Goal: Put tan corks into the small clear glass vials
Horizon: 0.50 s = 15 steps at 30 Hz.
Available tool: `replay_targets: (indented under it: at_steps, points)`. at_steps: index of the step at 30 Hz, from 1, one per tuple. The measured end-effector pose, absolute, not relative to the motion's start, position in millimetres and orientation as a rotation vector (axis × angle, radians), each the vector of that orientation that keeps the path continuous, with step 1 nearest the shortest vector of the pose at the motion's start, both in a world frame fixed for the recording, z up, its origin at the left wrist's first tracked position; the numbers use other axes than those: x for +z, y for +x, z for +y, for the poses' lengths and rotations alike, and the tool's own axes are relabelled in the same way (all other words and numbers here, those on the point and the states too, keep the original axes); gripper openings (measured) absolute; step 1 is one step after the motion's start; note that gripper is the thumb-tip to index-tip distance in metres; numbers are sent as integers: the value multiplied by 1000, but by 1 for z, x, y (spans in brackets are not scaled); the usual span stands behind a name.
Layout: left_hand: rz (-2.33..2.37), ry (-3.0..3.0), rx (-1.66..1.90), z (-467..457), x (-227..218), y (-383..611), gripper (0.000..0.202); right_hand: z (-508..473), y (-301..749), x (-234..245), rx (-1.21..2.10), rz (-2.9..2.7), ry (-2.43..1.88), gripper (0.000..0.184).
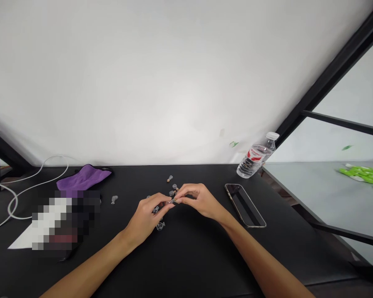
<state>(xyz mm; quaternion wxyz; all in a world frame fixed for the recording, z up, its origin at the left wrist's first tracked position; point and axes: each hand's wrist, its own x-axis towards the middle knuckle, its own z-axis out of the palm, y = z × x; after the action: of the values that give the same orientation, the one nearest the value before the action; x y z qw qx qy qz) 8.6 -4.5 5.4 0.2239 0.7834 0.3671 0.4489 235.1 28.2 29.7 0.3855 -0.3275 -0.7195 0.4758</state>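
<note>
- Left of the phone (245, 205), the left hand (144, 217) pinches a small clear vial (170, 202) between thumb and finger; the right hand (202, 200) pinches its other end, the exact contact partly hidden.
- The vial, probably glass and smooth, could slip or spin there if the two pinches twist unevenly; too hard a squeeze might crack it.
- Loose vials (175, 187) lie around the hands, also left of the phone; a lowered knuckle or sweeping finger could set them rolling over the counter (189, 256).
- Farther left of the phone, a lone vial (114, 200) sits well apart, where a wide swing of the left hand might brush it.
- Just beyond the phone stands a bottle (256, 156); a careless outward reach of the right hand could topple it.
</note>
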Motion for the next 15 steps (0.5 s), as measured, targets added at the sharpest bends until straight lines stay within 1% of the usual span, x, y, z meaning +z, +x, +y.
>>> replay_targets:
  at_steps: [8,15]
  points:
    - [923,2130,1314,-6,8,9,8,29,233,26,1264,-1746,-866,25]
    - [909,2144,1329,-6,5,9,3,30,230,19,1328,-1708,-837,19]
